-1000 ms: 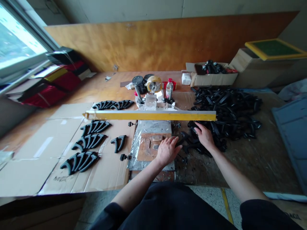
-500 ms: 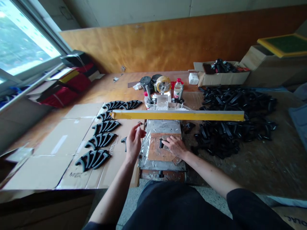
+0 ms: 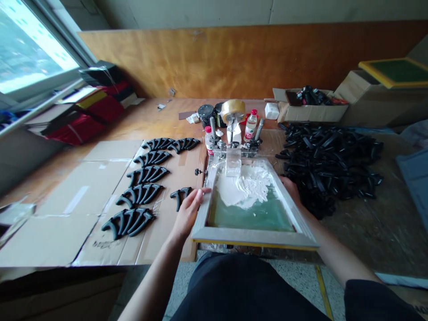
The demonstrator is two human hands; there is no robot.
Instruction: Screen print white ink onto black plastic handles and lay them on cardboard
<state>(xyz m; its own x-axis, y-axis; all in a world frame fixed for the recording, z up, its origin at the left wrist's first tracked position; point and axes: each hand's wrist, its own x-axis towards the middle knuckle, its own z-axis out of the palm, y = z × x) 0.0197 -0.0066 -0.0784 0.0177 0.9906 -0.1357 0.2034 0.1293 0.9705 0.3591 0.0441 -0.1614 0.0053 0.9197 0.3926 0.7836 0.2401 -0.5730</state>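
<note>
A screen printing frame [image 3: 254,236] with a green mesh [image 3: 247,218] and white paste [image 3: 247,189] on it lies lowered in front of me, its near bar raised toward me. At the frame's left bar is my left hand [image 3: 190,209], its finger and thumb closed on the edge. My right hand [image 3: 291,189] is at the right bar, its fingertips partly hidden by the frame. A clear plate [image 3: 233,162] sits at the back of the mesh. Beneath the frame, the metal base and wooden board are mostly hidden. Black curved parts [image 3: 181,196] lie beside my left hand.
Rows of black curved parts [image 3: 147,174] lie on cardboard [image 3: 70,209] to the left. A heap of black parts [image 3: 331,160] covers the right. Behind the frame stand a tape roll [image 3: 233,108], bottles [image 3: 250,125] and black tins [image 3: 206,116]. An open carton [image 3: 312,111] stands farther right.
The frame has swung down from its raised, edge-on position and now covers the wooden board. My right hand has left the small black part on the board and moved right; both hands are now at the frame.
</note>
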